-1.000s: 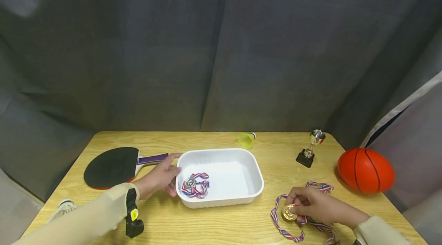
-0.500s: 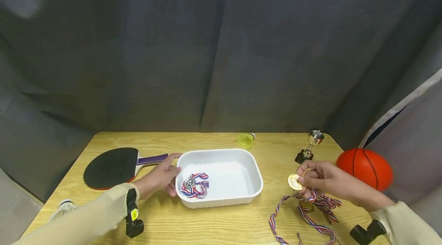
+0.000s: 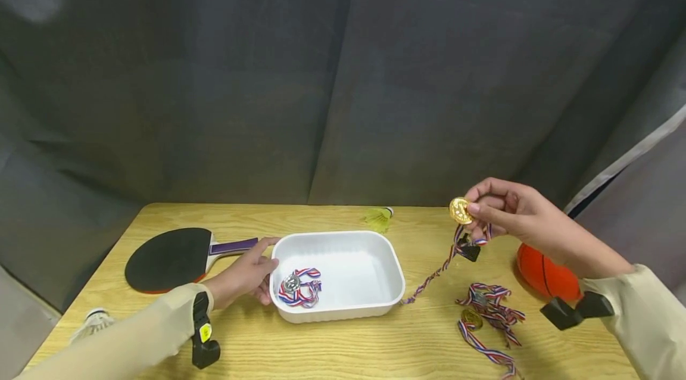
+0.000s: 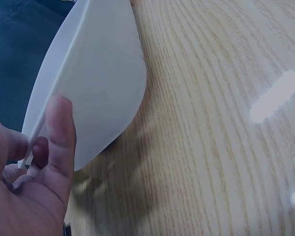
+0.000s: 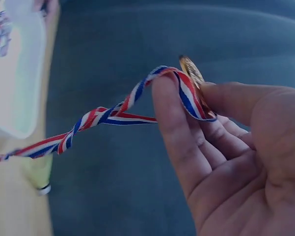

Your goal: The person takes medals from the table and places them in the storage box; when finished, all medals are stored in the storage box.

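Gold medal [image 3: 460, 210]: pinched in raised right hand [image 3: 506, 210], ribbon [image 3: 429, 280] trailing down-left toward white tray [image 3: 393, 261]. Tray left of and below medal; left hand [image 3: 243, 276] grips tray's left rim on desk [image 3: 348, 350].

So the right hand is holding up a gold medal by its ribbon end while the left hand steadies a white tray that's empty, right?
Not quite: the white tray is not empty. The head view shows a silver medal with its striped ribbon lying inside it. The rest holds: the right hand lifts the gold medal, and the left hand steadies the tray.
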The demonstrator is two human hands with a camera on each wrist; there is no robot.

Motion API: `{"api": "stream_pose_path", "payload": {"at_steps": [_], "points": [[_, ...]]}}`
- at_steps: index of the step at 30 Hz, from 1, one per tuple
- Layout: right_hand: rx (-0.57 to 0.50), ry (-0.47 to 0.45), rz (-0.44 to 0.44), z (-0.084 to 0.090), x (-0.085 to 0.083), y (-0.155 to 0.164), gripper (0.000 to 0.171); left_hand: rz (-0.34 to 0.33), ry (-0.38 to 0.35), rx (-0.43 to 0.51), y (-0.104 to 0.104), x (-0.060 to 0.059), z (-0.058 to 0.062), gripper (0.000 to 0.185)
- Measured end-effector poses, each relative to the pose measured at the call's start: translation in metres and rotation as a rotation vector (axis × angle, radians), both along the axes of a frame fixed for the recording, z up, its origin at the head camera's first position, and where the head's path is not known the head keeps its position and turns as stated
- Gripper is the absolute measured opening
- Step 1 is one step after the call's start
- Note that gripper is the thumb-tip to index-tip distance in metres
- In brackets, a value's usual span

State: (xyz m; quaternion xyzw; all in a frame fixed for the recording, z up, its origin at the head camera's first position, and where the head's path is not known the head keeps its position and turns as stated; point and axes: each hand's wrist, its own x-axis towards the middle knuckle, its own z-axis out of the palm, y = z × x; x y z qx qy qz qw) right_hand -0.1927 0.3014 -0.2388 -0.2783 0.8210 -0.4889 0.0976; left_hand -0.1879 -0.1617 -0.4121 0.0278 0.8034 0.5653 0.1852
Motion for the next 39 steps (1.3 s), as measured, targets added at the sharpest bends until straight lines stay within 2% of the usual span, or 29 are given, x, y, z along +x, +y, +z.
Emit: {"api": "stream_pose_path", "payload": {"at_steps": [7, 14, 21, 25, 28, 34, 39], "points": [[-0.131, 0.043, -0.112, 0.035, -0.008, -0.030, 0.020, -0.001, 0.001, 0.009, -0.001, 0.001, 0.001, 0.055], [-0.435, 0.011, -0.016, 0.050, -0.024, -0.075, 0.014, -0.018, 0.012, 0.016, -0.004, 0.003, 0.002, 0.056], [-0.528, -0.030, -0.001, 0.049, -0.040, -0.126, 0.017, 0.008, 0.001, 0.031, -0.004, 0.004, 0.000, 0.055], [-0.516, -0.032, -0.005, 0.037, -0.054, -0.154, 0.010, 0.001, 0.008, 0.044, -0.004, 0.004, 0.000, 0.055], [-0.485, -0.046, 0.004, 0.022, -0.064, -0.176, 0.009, 0.004, 0.008, 0.048, -0.004, 0.004, -0.001, 0.055], [-0.357, -0.108, 0.009, -0.028, -0.080, -0.210, 0.011, 0.000, -0.003, 0.058, -0.003, 0.006, -0.005, 0.055], [-0.197, -0.142, -0.011, -0.072, -0.084, -0.215, 0.015, -0.024, 0.001, 0.085, 0.001, 0.004, -0.007, 0.056]]}}
